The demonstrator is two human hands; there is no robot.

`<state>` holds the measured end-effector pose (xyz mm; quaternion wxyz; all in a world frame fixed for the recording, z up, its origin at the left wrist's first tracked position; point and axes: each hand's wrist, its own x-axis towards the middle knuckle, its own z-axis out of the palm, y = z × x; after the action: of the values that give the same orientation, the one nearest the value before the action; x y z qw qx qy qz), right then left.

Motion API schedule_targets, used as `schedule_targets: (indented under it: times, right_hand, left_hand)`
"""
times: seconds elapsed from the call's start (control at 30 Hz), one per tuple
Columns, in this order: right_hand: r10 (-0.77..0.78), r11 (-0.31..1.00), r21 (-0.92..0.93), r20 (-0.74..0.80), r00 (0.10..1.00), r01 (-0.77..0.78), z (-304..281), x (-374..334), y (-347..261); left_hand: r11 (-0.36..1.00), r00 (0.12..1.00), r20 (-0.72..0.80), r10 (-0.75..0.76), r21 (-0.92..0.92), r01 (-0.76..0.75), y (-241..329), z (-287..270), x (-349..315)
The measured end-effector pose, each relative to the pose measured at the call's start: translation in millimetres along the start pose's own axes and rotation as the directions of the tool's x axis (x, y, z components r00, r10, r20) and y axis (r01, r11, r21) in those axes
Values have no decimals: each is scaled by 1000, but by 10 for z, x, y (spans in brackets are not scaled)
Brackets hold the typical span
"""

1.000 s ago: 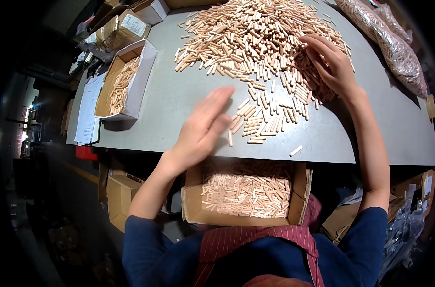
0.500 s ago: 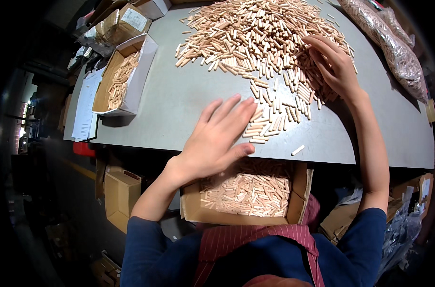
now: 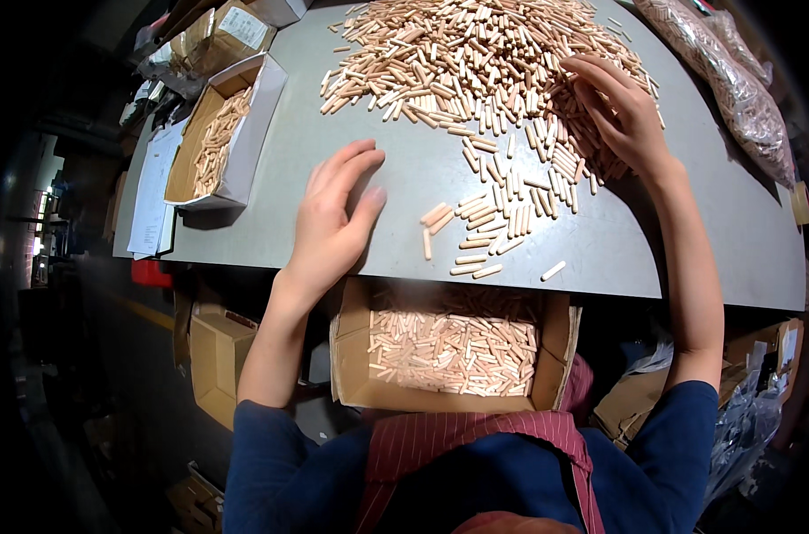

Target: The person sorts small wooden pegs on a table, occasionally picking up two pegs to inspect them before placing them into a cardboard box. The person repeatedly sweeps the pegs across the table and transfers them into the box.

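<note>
Pegs (image 3: 476, 67) of pale wood in a broad heap on the far part of the surface (image 3: 600, 258), trailing loosely toward the near edge. Left hand (image 3: 333, 209) to the left of that trail, fingers (image 3: 355, 165) slightly bent, thumb apart, grip empty, with a few loose pegs (image 3: 437, 216) near but clear of the thumb. Right hand (image 3: 625, 120) at the heap's right side, fingers loosely curved by the pegs (impossible to tell whether touching or gripping any). Below the near edge, an open cardboard box (image 3: 449, 401), more pegs inside.
</note>
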<state>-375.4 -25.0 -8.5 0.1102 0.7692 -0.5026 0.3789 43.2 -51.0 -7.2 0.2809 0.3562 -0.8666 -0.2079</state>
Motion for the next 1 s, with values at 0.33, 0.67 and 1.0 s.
schedule_targets:
  times: [0.33, 0.67, 1.0]
  right_hand:
    - [47, 999, 7, 54, 997, -48, -43, -10, -7]
    - [62, 998, 16, 45, 997, -63, -20, -18, -14]
    - [115, 989, 101, -15, 993, -113, -32, 19, -108]
  left_hand:
    - [909, 977, 90, 192, 359, -212, 212, 326, 120]
    - [872, 830, 395, 394, 126, -474, 480, 126, 106]
    - [821, 739, 448, 503, 18, -570, 888, 552, 91]
